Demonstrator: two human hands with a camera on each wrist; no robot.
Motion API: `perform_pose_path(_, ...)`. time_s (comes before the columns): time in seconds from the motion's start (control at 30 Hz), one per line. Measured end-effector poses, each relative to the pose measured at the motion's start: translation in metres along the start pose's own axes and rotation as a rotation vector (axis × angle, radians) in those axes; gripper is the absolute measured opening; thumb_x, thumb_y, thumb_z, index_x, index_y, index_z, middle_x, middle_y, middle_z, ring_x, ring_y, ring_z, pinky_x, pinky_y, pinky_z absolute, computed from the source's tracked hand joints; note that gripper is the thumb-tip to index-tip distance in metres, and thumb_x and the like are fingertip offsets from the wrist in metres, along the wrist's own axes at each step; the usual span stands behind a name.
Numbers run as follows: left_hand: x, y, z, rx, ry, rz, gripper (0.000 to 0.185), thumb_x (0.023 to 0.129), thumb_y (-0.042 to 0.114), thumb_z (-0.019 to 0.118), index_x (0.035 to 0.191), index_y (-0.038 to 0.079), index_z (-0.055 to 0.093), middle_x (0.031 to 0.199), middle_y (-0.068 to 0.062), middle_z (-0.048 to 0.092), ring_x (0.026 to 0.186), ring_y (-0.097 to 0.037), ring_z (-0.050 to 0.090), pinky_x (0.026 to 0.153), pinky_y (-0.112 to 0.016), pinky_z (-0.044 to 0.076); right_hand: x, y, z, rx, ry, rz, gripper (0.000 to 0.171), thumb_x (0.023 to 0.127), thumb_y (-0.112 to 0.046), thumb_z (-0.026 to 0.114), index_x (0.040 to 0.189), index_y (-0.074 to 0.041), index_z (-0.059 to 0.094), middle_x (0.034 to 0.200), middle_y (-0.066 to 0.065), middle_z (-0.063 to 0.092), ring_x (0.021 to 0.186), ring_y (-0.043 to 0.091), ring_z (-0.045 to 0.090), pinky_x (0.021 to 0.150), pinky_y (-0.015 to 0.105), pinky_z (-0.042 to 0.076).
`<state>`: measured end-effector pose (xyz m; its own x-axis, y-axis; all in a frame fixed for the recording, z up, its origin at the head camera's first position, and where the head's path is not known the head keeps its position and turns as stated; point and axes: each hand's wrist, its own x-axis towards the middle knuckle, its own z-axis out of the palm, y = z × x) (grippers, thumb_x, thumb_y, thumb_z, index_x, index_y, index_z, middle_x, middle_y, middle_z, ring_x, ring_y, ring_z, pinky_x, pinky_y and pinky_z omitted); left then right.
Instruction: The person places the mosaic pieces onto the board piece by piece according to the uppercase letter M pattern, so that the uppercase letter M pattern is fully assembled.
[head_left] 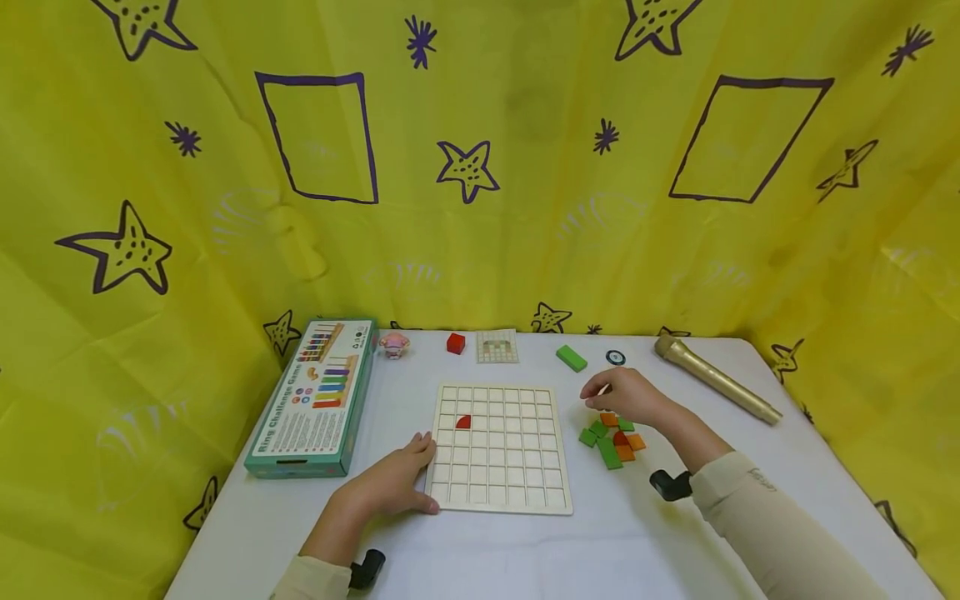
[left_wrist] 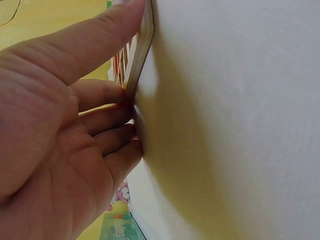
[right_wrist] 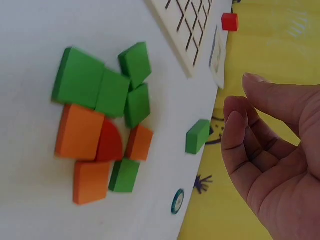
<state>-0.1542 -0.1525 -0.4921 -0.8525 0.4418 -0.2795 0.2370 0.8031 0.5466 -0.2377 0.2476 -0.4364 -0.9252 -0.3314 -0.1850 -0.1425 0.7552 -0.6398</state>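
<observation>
A cream grid board [head_left: 517, 481] lies flat on the table, with one red quarter-round piece [head_left: 464, 422] in a cell on its left side. My left hand [head_left: 393, 482] touches the board's left edge and near-left corner, its fingers fairly straight along the rim. In the left wrist view the thumb [left_wrist: 95, 42] reaches the edge of the board. Above a loose cluster of green, orange and red pieces, right of the board, hovers my right hand [head_left: 630, 396]. Its fingers bend loosely, a gap shows between thumb and fingertips, and nothing is held. A green block [right_wrist: 79, 77] lies among that cluster.
A game box [head_left: 311, 400] lies at the left. Along the back are a pink figurine [head_left: 394, 344], a red cube [head_left: 455, 343], a pattern card [head_left: 497, 346], a green block [head_left: 572, 358] and a round token [head_left: 615, 357]. A gold microphone [head_left: 716, 379] lies at the right.
</observation>
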Motion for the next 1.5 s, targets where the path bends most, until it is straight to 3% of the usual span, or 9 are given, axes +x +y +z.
perform_pose_path(0.43,-0.001,0.001,-0.003,0.012,0.008,-0.003,0.099,0.075,0.033,0.088,0.153,-0.002,0.037,0.164,-0.014,0.026,0.152,-0.032,0.019,0.120,-0.050,0.025,-0.014,0.037,-0.008,-0.006,0.026,0.027,0.016,0.093,-0.006,0.069,0.107,0.001,0.073,0.096,0.005,0.070,0.082,0.021,0.062,0.074,0.036,0.055)
perform_pose_path(0.8,0.001,0.000,-0.001,0.017,0.009,0.004,0.099,0.076,0.033,0.088,0.153,-0.002,0.038,0.163,-0.015,0.027,0.151,-0.033,0.020,0.120,-0.050,0.025,-0.016,0.065,-0.008,-0.031,0.064,0.040,0.018,0.093,-0.013,0.071,0.106,-0.001,0.074,0.101,0.008,0.069,0.084,0.021,0.060,0.071,0.033,0.052)
perform_pose_path(1.07,-0.001,0.003,-0.003,0.016,0.012,-0.001,0.099,0.076,0.032,0.088,0.153,-0.002,0.038,0.163,-0.014,0.028,0.152,-0.032,0.020,0.120,-0.050,0.025,-0.022,0.071,-0.006,0.020,0.057,0.026,0.022,0.090,-0.009,0.073,0.109,0.003,0.071,0.104,0.013,0.069,0.082,0.020,0.062,0.072,0.035,0.052)
perform_pose_path(1.27,-0.002,0.004,-0.003,0.006,0.011,0.000,0.099,0.075,0.032,0.089,0.152,-0.003,0.038,0.163,-0.015,0.028,0.151,-0.033,0.020,0.120,-0.050,0.025,-0.020,0.078,-0.001,-0.003,0.042,0.056,0.025,0.087,-0.007,0.074,0.111,0.001,0.072,0.105,0.012,0.069,0.090,0.023,0.060,0.079,0.036,0.049)
perform_pose_path(1.5,-0.001,0.003,-0.002,0.008,0.007,-0.009,0.099,0.076,0.033,0.088,0.153,-0.002,0.038,0.163,-0.014,0.027,0.152,-0.033,0.020,0.120,-0.051,0.025,-0.018,0.082,0.002,-0.008,0.007,0.080,0.029,0.085,-0.002,0.074,0.113,0.002,0.072,0.103,0.011,0.065,0.089,0.026,0.056,0.079,0.037,0.049)
